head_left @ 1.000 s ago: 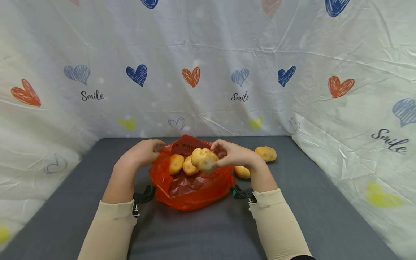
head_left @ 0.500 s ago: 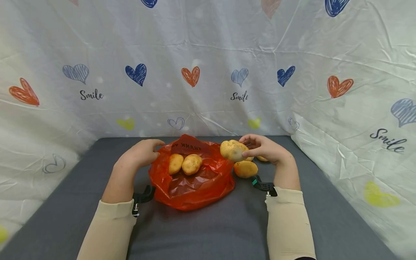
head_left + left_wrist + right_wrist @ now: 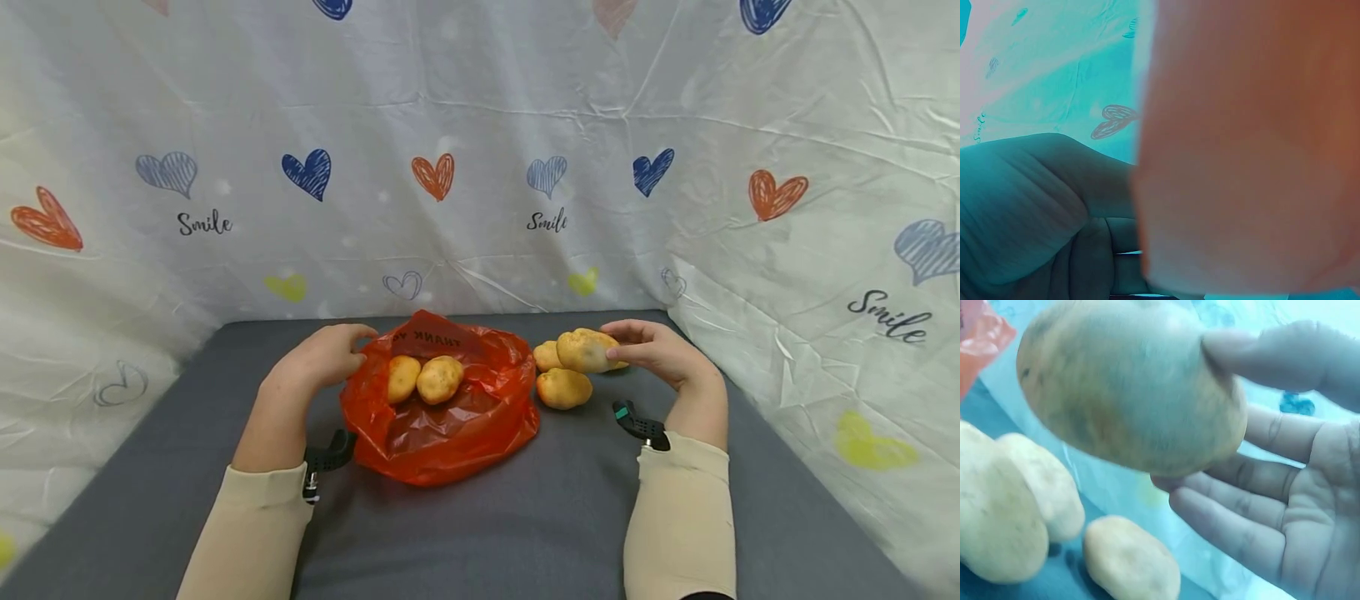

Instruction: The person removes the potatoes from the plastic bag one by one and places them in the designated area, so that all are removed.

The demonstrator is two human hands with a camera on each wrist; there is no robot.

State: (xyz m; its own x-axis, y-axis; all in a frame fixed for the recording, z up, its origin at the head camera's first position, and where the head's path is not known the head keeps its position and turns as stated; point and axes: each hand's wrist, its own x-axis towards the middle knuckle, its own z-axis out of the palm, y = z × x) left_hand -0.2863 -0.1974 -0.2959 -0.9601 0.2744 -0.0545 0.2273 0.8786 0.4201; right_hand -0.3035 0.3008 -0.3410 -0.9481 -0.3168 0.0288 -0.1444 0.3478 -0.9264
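My right hand (image 3: 663, 354) pinches a large yellow potato (image 3: 585, 350) between thumb and fingers, right of the red plastic bag (image 3: 442, 458). In the right wrist view, the thumb presses one end of this potato and the fingers lie behind and under it. My left hand (image 3: 322, 354) grips the bag's left rim, thumb and fingers on the plastic. Inside the open bag are two potatoes, one (image 3: 440, 380) beside the other (image 3: 403, 379). Blurred red plastic fills the right of the left wrist view, next to the palm (image 3: 1035, 212).
Several potatoes are on the grey table (image 3: 480, 542) right of the bag: one in front (image 3: 564, 389), one behind it (image 3: 546, 357), and another (image 3: 1132, 559) partly hidden by the held one in the head view. A white curtain (image 3: 487, 83) with printed hearts hangs behind.
My right hand has carried the potato from over the bag's opening rightward to above the potatoes on the table. The left hand stays at the bag's rim.
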